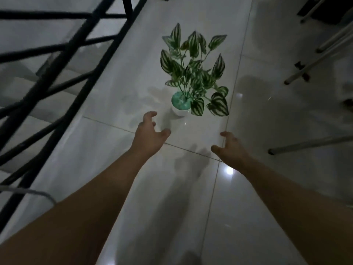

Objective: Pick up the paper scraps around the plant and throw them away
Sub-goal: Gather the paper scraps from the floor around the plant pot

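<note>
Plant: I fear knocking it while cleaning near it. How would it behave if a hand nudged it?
The plant probably tips easily: its tall leafy stems spread well beyond the small pot. The pot may slide rather than grip, since the tiled floor looks glossy. The thin leaves would likely bend if the left hand, close to the pot, brushed them.

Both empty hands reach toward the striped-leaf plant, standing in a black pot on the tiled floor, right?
No: the head view shows a white pot, not black. Left hand and right hand are empty, reaching toward the plant.
</note>
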